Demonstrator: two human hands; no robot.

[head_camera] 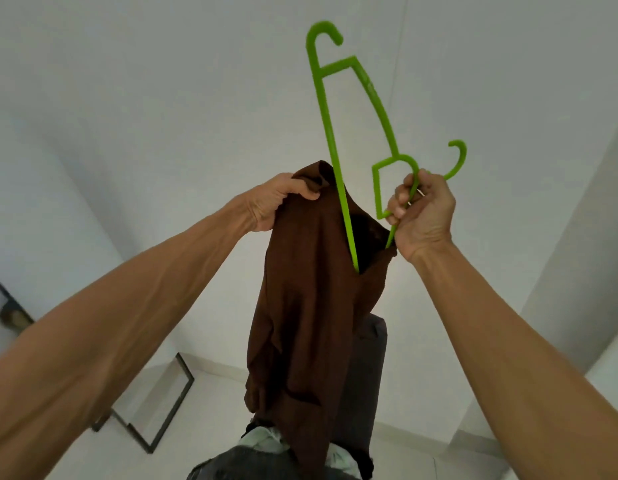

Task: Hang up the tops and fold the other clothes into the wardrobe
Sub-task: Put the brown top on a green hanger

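A brown top [311, 306] hangs in front of me, held up at chest height. My left hand [276, 202] grips its upper edge near the collar. My right hand [423, 211] grips a bright green plastic hanger [330, 133] close to its hook, on the right of the top. One end of the hanger pokes down into the neck opening of the top; the other end sticks up towards the wall. The lower part of the top hides what lies behind it.
A dark grey upholstered seat or bench [366, 368] stands below the top. Crumpled dark and pale clothes [262, 441] lie at the bottom middle. A black metal frame [169, 410] stands on the pale floor to the left. White walls surround the spot.
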